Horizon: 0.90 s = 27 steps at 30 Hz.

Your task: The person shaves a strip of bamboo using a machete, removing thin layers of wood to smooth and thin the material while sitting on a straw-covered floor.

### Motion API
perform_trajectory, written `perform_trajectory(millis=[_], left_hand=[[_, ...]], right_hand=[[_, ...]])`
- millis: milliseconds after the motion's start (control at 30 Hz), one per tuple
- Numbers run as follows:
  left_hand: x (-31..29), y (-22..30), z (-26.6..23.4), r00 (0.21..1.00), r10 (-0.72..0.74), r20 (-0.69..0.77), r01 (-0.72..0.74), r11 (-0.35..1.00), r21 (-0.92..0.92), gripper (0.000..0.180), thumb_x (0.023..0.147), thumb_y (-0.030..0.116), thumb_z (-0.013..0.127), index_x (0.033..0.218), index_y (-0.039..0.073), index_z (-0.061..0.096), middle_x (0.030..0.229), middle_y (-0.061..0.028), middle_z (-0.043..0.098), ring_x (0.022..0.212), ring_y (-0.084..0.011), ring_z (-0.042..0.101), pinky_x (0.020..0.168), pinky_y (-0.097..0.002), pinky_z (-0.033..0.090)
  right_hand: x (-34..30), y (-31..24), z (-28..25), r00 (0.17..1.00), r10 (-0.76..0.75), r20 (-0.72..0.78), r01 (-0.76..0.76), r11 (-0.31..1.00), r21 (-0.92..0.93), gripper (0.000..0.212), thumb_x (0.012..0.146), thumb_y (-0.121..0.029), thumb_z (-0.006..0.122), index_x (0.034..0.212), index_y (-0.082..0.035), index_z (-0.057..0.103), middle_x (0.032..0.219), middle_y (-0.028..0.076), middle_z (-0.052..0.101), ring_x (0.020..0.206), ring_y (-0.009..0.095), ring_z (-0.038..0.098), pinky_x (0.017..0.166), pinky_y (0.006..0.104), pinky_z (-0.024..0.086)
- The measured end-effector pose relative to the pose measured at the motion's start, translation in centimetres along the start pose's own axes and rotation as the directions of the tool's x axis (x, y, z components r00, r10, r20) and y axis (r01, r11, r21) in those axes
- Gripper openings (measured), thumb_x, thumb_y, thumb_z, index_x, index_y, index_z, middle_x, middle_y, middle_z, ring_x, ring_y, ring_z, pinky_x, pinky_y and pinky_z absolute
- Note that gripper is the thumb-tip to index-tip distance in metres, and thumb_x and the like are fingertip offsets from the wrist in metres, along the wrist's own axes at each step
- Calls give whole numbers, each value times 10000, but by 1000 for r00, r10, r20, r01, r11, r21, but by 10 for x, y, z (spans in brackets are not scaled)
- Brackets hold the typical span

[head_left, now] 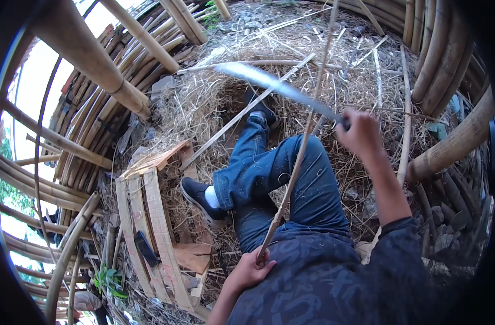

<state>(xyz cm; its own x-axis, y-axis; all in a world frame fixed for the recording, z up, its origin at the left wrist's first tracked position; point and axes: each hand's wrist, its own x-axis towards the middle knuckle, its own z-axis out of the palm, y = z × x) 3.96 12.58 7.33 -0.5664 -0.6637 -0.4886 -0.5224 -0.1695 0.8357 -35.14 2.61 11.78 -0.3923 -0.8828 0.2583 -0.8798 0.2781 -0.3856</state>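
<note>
My left hand (251,269) is wrapped round the lower end of a long, thin bamboo stick (297,165), close to my waist. The stick slants up over my bent thigh and reaches the top edge of the view. On the right, my right hand (361,132) grips the dark handle of a machete (277,85). Its long blade points up and left, crosses the stick in the picture and is smeared by motion; whether the two touch I cannot tell. My legs (282,179) are bent and crossed on the straw-covered ground.
A slatted wooden crate (142,216) lies at the left, with a black phone-like object (146,248) on it. Split bamboo strips (250,111) and shavings (215,114) litter the ground. Bamboo poles (90,59) stand at the left, more poles (453,143) at the right.
</note>
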Motion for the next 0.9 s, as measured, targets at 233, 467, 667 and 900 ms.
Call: perform_trajectory(millis=[233,467,667,900], left_hand=[[4,-8,-5,970,79,-228,-32,979,202,167,860,100,675,935,46,536,500,-23,385,428,-108,356,451,-280,327],[3,28,-1,918,206,-340,-120,959,256,152,878,81,649,987,52,546,519,-60,455,410,-155,449,450,-320,374],[4,41,-7,940,180,-289,-120,969,214,149,882,70,644,970,33,530,546,-70,469,440,-154,474,466,-299,391],[-4,37,-11,947,144,-289,-102,983,155,148,873,59,657,930,23,525,556,-74,493,453,-125,479,468,-283,399]], right_hand=[[-45,-73,2,861,-488,142,474,872,123,286,582,-233,749,773,-65,617,660,118,649,647,299,668,611,395,527],[-21,-78,-15,874,-486,-28,485,867,112,315,516,-225,752,714,-77,556,653,92,604,651,304,643,627,410,499],[-6,-81,-29,849,-508,-146,515,857,19,306,499,-202,741,703,-81,548,634,86,588,638,303,631,606,407,485],[7,-75,-39,848,-494,-189,483,869,-107,319,495,-215,751,668,-82,519,590,84,559,602,294,615,587,397,471]])
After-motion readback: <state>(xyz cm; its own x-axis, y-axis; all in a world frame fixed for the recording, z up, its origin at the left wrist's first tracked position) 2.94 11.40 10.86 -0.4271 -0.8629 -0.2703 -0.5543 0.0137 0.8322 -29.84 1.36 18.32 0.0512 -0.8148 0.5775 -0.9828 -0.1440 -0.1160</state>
